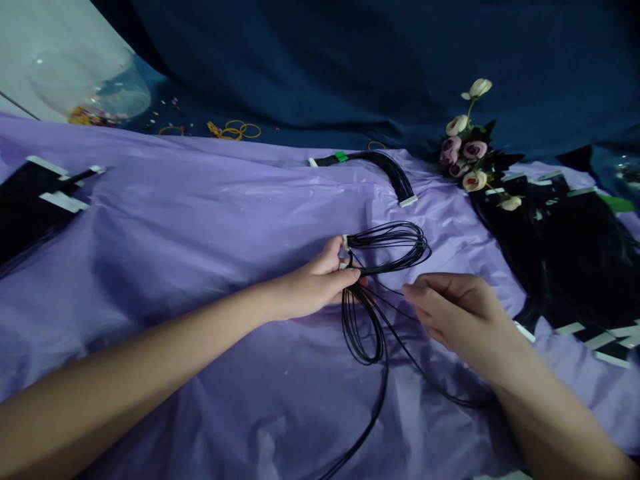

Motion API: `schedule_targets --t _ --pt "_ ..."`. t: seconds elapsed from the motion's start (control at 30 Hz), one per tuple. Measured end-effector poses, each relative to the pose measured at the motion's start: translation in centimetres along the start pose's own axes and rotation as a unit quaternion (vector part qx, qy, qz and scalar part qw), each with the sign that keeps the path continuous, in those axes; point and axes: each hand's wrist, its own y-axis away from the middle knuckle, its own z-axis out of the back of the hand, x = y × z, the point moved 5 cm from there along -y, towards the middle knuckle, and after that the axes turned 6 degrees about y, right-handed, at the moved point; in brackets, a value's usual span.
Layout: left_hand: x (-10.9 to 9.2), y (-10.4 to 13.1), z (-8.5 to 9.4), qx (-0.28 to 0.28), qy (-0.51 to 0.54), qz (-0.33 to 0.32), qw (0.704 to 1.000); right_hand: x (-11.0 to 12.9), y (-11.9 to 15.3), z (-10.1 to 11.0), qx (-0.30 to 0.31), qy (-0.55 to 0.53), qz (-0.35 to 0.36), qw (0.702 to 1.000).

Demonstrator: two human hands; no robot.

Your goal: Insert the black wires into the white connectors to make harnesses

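Observation:
My left hand [330, 277] is closed round a looped bundle of thin black wires [395, 247], with white connectors [346, 243] showing at its fingers. One loop sticks out to the right; a second hangs below the hand, and loose ends trail toward the bottom edge and the right. My right hand [450, 310] pinches a single black wire [387, 288] that runs out from the bundle. Behind the hands lies another black wire harness [385, 167], with white connectors at its ends and green tape near its left one.
Purple sheeting [225, 200] covers the table. Stacked black wires with white connectors lie at the right [560, 253] and far left [30, 207]. Artificial flowers [465, 150] stand at the back right. Yellow rubber bands [235, 130] and a clear plastic container [120, 93] are at the back left.

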Motion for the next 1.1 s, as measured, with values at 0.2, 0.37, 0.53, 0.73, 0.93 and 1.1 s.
schedule_targets --t 0.2,0.37,0.53,0.73,0.93,1.1 --pt "0.3 0.0 0.0 0.018 -0.014 -0.021 1.000 -0.4 -1.3 0.8 -0.015 -0.130 -0.070 0.989" --pt "0.4 0.0 0.0 0.012 0.001 -0.018 1.000 0.7 -0.5 2.0 -0.180 0.202 0.105 0.957" --pt "0.1 0.1 -0.1 -0.009 -0.014 -0.008 1.000 2.8 1.6 0.9 -0.327 0.495 0.290 0.751" --pt "0.2 -0.1 -0.2 0.003 -0.014 -0.009 1.000 3.5 1.8 -0.2 -0.330 0.588 0.389 0.627" --pt "0.2 -0.2 -0.2 0.023 -0.001 -0.019 1.000 3.9 2.1 -0.5 -0.319 0.552 0.442 0.631" --pt "0.4 -0.4 0.0 0.031 -0.002 -0.025 0.999 3.5 1.9 -0.7 -0.302 0.564 0.471 0.607"
